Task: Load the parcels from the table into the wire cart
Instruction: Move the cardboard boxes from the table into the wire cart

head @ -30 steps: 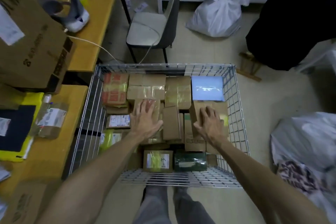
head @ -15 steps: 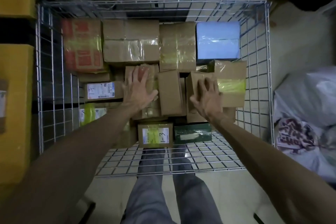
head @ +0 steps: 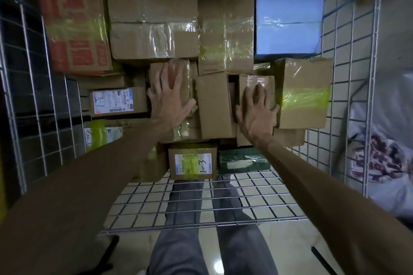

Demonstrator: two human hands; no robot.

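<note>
Since one second ago the view has closed in over the wire cart (head: 138, 207) and the table has left the picture. Both hands remain on the same two boxes.

Parcels fill the far and middle of the cart. The far row, left to right, holds a red-printed carton (head: 76, 29), a large taped box (head: 154, 22), a tall brown box (head: 225, 31) and a light blue parcel (head: 288, 24). The near row holds a box marked 1-3 (head: 193, 161) with a dark green parcel (head: 241, 159) just to its right.

For open room, a bare strip of grid lies between the near row and the cart's near wall. A narrower strip shows between the yellow-taped box (head: 304, 94) and the right wall. At left, a white-labelled box (head: 118, 101) sits close to the left wall.

The two boxes under the hands lie mid-cart, with a narrow box (head: 213, 105) standing between them.

The left hand (head: 169, 100) lies palm-down on the clear-taped box (head: 176, 69), fingers straight and spread, pointing to the far side. It grips nothing.

The right hand (head: 254, 111) lies palm-down on the small brown box (head: 259, 82), fingers straight and spread. Its little finger reaches the edge next to the yellow-taped box. It also grips nothing.

Outside the cart, grey trouser legs (head: 190, 241) show through the near wall, and a white bag (head: 380, 140) lies to the right.
</note>
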